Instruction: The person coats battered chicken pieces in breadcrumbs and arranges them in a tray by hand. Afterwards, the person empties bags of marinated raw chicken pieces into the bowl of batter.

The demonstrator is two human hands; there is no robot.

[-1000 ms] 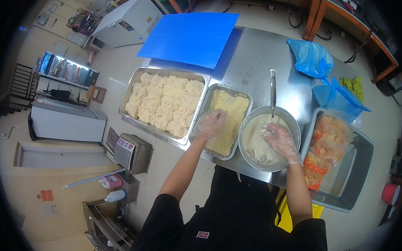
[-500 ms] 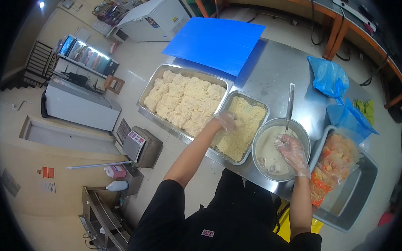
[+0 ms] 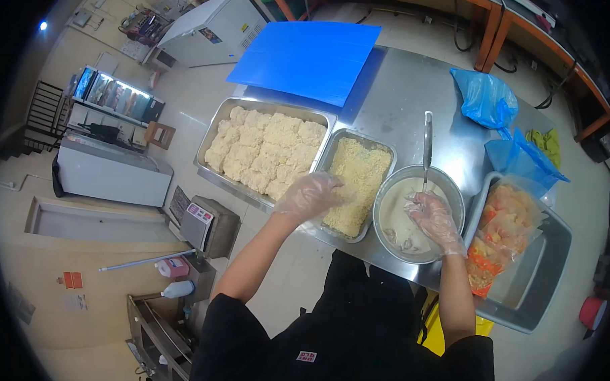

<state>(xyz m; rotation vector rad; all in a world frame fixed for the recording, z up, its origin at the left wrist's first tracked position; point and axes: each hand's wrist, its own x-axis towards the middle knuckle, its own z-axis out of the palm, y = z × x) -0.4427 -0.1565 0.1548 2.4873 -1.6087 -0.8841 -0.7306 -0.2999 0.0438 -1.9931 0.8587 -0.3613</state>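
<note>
My left hand (image 3: 310, 197), in a clear plastic glove, hovers over the near left edge of a metal tray of yellowish breadcrumbs (image 3: 359, 172). Its fingers are loosely bent and apart, with nothing visible in them. My right hand (image 3: 435, 220), gloved too and smeared with white batter, is above the steel bowl (image 3: 461, 203). Its fingers are slightly curled and apart, and I see nothing held. Pale batter (image 3: 397, 217) fills the bowl, with a few lumps near its front side. A ladle (image 3: 427, 142) leans in the bowl, its handle pointing away from me.
Left of the crumbs, a large steel tray (image 3: 326, 134) holds rows of crumb-coated pieces (image 3: 263, 149). A blue sheet (image 3: 303, 59) lies behind it. At right, a grey tub (image 3: 556, 266) holds bagged raw meat (image 3: 509, 221). Blue plastic bags (image 3: 486, 99) lie on the steel table (image 3: 406, 86).
My left hand has come up out of the breadcrumbs and moved left and toward me. My right hand stays over the batter bowl. The whole view has shifted slightly.
</note>
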